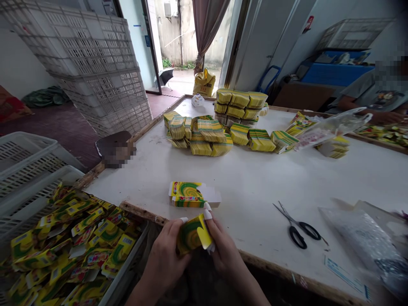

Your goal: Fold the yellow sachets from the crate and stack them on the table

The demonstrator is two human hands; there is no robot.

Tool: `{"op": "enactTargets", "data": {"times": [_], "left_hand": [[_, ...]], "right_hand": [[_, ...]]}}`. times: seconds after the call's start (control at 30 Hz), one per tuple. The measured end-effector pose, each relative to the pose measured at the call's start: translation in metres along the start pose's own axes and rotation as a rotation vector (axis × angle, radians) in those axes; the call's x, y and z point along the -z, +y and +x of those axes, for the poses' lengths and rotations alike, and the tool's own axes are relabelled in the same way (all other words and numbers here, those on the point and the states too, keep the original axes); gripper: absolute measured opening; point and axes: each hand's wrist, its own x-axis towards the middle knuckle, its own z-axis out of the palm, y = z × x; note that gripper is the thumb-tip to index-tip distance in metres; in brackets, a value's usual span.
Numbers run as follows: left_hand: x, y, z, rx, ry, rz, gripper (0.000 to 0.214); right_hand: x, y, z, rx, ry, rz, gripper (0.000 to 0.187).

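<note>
My left hand (165, 259) and my right hand (223, 248) both grip a small yellow and green carton (193, 233) just below the near edge of the white table (255, 182). The fingers of both hands curl round it, and one yellow flap sticks up by my right fingertips. Just beyond it on the table lies a short stack of flat cartons (188, 195) of the same print. At my left a white crate (63, 250) holds several folded cartons.
Bundles of flat cartons (204, 136) are piled at the table's far side. Black scissors (299, 231) lie to my right, with a clear plastic bag (369, 242) beyond them. Another person (376, 93) sits at the far right. Stacked white crates (98, 72) stand at the left.
</note>
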Motion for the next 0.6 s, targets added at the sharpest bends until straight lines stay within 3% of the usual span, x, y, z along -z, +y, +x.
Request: {"op": "enactTargets", "data": {"times": [0.1, 0.3, 0.43, 0.6], "left_hand": [[0.007, 0.001, 0.002, -0.089, -0.024, 0.08, 0.056], [0.02, 0.008, 0.009, -0.124, -0.095, 0.159, 0.05], [0.027, 0.01, 0.015, -0.161, -0.122, 0.18, 0.047], [0.026, 0.008, 0.016, -0.203, -0.099, 0.236, 0.049]], "right_hand": [[0.001, 0.006, -0.001, 0.053, -0.088, -0.071, 0.068], [0.014, 0.001, 0.008, 0.056, -0.124, -0.047, 0.032], [0.026, -0.006, 0.014, 0.067, -0.216, -0.018, 0.034], [0.016, -0.006, 0.014, 0.018, -0.116, 0.062, 0.03]]}}
